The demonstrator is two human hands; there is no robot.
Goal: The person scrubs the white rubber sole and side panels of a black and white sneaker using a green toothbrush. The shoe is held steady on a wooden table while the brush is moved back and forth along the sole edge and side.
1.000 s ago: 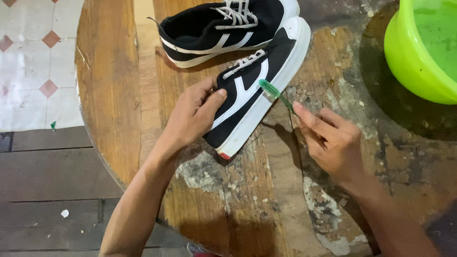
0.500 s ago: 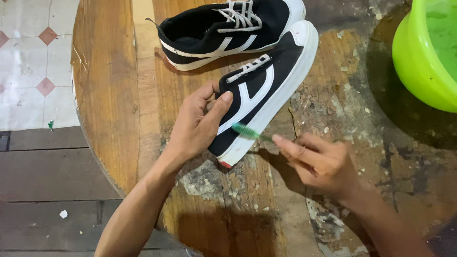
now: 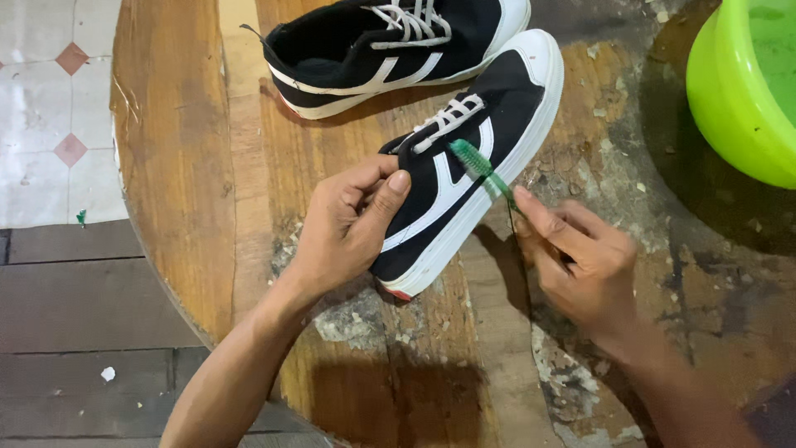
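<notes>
Left hand (image 3: 352,228) clamped on heel end of black canvas sneaker with white stripe and sole (image 3: 468,187), pressing it onto worn round wooden table (image 3: 182,166). Right hand (image 3: 580,261) closed on green plastic toothbrush (image 3: 485,172); bristles touch sneaker's side just beyond its fingertips. Second matching sneaker (image 3: 390,46) lies farther out; bright green plastic basin (image 3: 738,91) beyond right hand.

The near shoe (image 3: 464,178) is black with white stripes, laces and sole, as is the far shoe (image 3: 390,46). The toothbrush (image 3: 485,170) is green, the basin (image 3: 742,91) at far right lime green. The worktop (image 3: 191,166) is brown, patchy wood; the floor tiles (image 3: 41,108) white with reddish diamonds.
</notes>
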